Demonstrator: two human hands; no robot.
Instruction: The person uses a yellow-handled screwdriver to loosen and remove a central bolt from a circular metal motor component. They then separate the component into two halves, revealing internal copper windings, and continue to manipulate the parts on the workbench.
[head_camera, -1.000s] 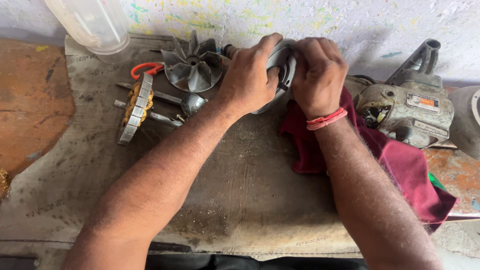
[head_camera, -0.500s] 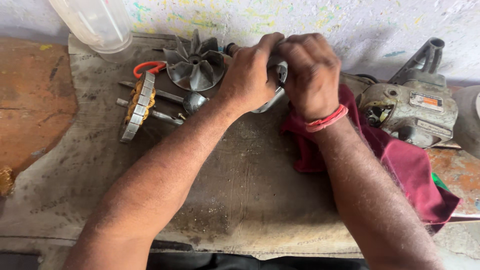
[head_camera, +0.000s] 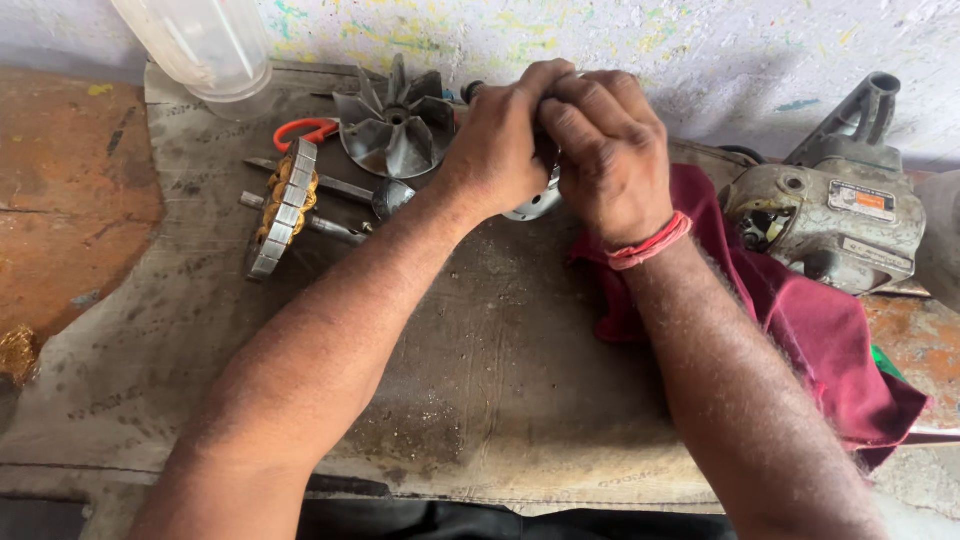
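Observation:
My left hand (head_camera: 505, 140) and my right hand (head_camera: 610, 150) are clasped together around a shiny round metal part (head_camera: 535, 202) at the far middle of the bench. Only its lower edge shows under my left palm; the rest is hidden by my fingers. A dark stub (head_camera: 470, 92) sticks out past my left thumb toward the grey finned fan (head_camera: 395, 125). My right wrist wears a red thread band (head_camera: 650, 243) and lies over a maroon cloth (head_camera: 800, 320).
A copper-wound stator ring (head_camera: 280, 205) stands left of the fan with long bolts (head_camera: 320, 185), a small metal cap (head_camera: 392, 197) and an orange-handled tool (head_camera: 305, 132). A clear plastic jar (head_camera: 205, 45) is at the back left. A worn power-tool housing (head_camera: 830, 220) sits right. A grey mat (head_camera: 500, 380) covers the bench.
My right hand has closed further over the metal part and my left hand's fingers, so less of the part shows. Both hands have shifted slightly toward the wall.

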